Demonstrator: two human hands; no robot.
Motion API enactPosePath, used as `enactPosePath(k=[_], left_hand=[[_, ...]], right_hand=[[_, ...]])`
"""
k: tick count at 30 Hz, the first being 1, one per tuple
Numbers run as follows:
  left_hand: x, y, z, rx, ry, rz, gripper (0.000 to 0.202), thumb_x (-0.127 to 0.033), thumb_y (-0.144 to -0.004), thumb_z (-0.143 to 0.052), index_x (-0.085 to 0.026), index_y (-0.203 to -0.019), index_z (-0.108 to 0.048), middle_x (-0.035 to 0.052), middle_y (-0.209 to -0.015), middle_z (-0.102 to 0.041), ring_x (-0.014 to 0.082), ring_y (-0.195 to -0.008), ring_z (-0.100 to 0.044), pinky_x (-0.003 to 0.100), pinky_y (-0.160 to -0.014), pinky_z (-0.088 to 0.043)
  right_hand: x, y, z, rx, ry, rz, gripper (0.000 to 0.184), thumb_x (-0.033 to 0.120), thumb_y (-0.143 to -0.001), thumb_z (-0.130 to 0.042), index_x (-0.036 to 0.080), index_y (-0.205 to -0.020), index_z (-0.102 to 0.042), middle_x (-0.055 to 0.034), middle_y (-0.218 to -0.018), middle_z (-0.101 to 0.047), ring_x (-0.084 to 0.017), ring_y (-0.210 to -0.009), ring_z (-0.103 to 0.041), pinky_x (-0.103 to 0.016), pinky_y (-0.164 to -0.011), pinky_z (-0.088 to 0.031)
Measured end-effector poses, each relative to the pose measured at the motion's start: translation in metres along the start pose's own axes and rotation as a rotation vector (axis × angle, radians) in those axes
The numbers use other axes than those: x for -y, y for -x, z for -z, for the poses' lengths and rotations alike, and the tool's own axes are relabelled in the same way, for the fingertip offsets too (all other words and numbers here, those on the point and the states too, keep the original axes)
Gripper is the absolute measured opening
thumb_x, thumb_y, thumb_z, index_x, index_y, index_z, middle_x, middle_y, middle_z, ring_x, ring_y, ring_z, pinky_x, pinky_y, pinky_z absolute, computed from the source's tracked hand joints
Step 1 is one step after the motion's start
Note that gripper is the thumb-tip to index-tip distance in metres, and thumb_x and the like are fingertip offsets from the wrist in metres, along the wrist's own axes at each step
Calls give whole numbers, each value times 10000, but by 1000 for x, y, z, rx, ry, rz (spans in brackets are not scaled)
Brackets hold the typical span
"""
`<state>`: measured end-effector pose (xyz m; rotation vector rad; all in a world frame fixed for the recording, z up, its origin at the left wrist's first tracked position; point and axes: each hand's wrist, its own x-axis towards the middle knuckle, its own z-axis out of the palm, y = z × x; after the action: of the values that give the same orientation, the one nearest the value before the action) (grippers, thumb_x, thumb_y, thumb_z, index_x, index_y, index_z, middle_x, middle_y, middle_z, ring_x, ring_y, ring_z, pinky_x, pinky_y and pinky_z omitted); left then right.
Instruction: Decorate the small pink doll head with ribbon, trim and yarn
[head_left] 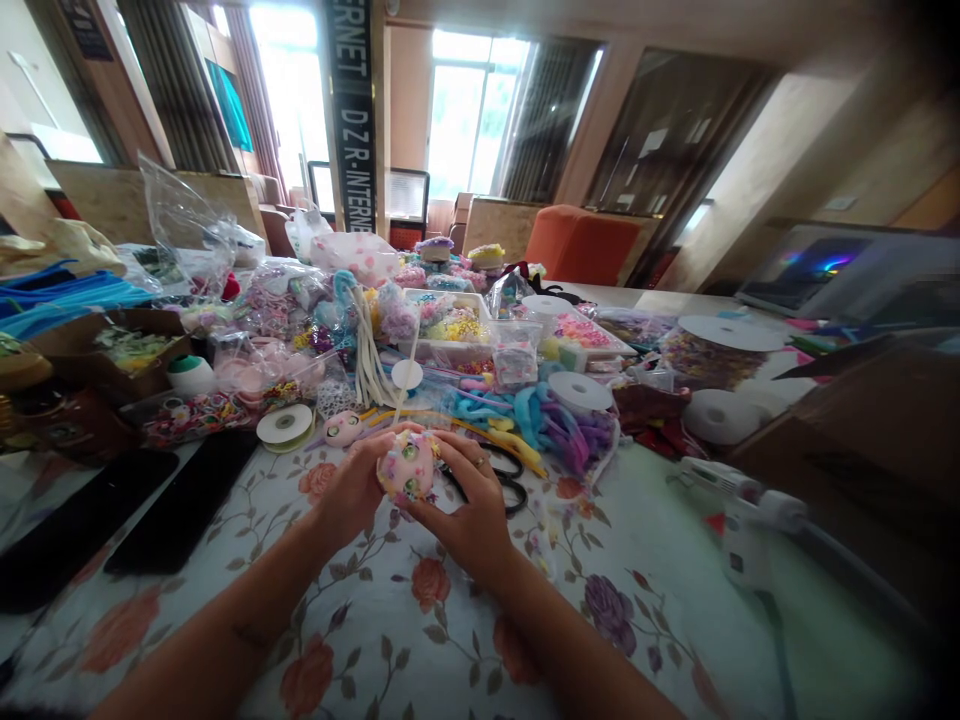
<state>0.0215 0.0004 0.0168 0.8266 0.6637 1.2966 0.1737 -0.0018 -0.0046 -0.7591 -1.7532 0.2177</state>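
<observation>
Between my two hands I hold a small pink doll head (pixel 409 468) with green eyes, turned sideways, with bits of colourful trim around its edge. My left hand (pixel 358 488) closes on its left side. My right hand (pixel 474 505) grips it from the right, fingers over the top and thumb below. A thin pale stick (pixel 409 375) rises just behind the head. Black-handled scissors (pixel 514 492) lie beside my right hand, their blades hidden. A second doll face (pixel 343 429) with green eyes rests on the table beyond my left hand.
A floral tablecloth (pixel 360 620) covers the table. Two black phones (pixel 184 505) lie at left near a ribbon spool (pixel 285 425). A white glue gun (pixel 742 520) stands at right by a cardboard box (pixel 862 470). Bags, bead trays (pixel 450 345) and fuzzy stems (pixel 495 410) crowd the back.
</observation>
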Motion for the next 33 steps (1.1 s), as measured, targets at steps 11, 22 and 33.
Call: enactPosePath(k=[11,22,33], left_hand=[[5,-3,5,-57,-61,-45,232,-364,-727,-732,-168,-851,-740,44,-830,-731,233,-872,-666,262,-695,-492],[5,-4,11,11,-27,14,251,-394,-788,-693,-168,-882,-749,46,-821,-724,196,-806,-651,244,-673,-477],[11,-5,13,-155,79,60,235,-309,-672,-810,-152,-836,-748,34,-765,-728,166,-711,-658,220,-667,-505]], right_hand=[[-1,0,-1,23,59,51,459,359,-757,-783,179,-1150,-630,-143,-1124,-671,-288,-1046,-632,-440,-930,-525],[-1,0,-1,25,73,86,457,345,-764,-781,161,-1151,-623,-143,-1111,-666,-281,-1029,-622,-430,-924,-518],[3,3,-5,33,101,86,471,339,-741,-790,166,-1145,-621,-137,-1078,-672,-284,-1001,-633,-421,-889,-531]])
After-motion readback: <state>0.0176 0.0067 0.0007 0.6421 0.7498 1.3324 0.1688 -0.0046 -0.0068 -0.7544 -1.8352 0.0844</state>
